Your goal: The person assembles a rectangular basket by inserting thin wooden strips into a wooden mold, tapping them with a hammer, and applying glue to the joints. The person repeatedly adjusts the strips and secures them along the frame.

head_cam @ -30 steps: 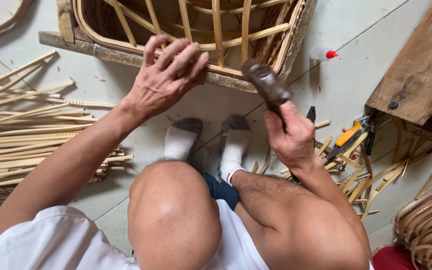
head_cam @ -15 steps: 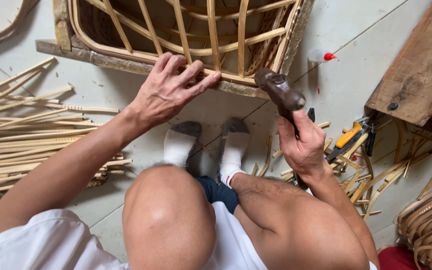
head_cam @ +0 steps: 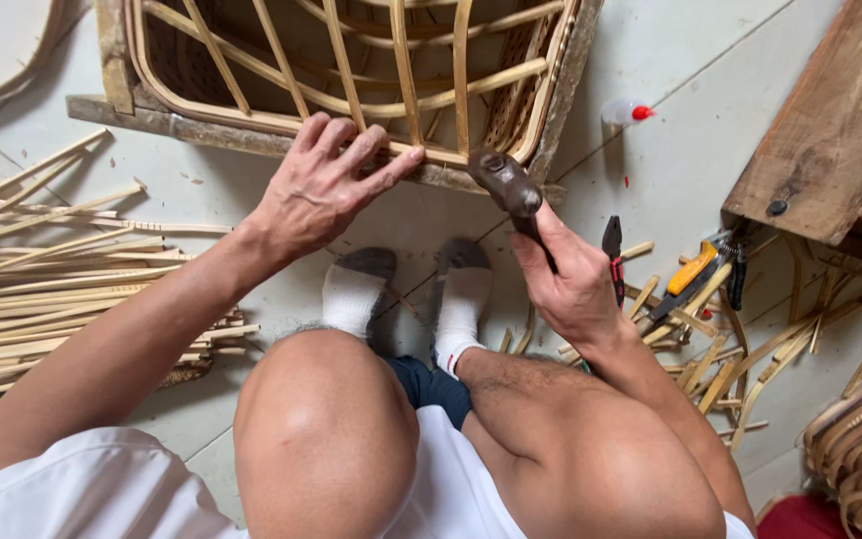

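Pale floor tiles (head_cam: 670,150) carry everything seen from the head camera: the work is done low, with the person seated and both socked feet (head_cam: 411,294) planted just short of a rattan frame (head_cam: 351,70) that lies across the top of the view.

The left hand (head_cam: 316,190) is laid flat on the frame's near rail, fingers (head_cam: 391,165) spread and pressed along a pale cane strip (head_cam: 431,155); nothing is enclosed by it, so that grip is open and used only to steady. The right hand (head_cam: 571,284) is wrapped firmly around the dark handle of a hammer (head_cam: 506,185), so that grip is closed on the tool.

The relation that matters is a short one. The hammer head is held just beside and slightly below the near rail, to the right of the left fingertips, with a small gap between steel and cane. The hammer's long axis runs diagonally, from the right hand up and leftward to the head, whereas the rail runs nearly level across the view, so the two meet at an angle. The spot on the rail lies up and to the left of the right grip, and the left fingertips are nearer to it than the right hand is.

Loose cane strips (head_cam: 62,289) are heaped at the left. Pliers (head_cam: 611,255), a yellow-handled cutter (head_cam: 690,271) and a small glue bottle (head_cam: 626,112) lie at the right, near a wooden board (head_cam: 830,130).
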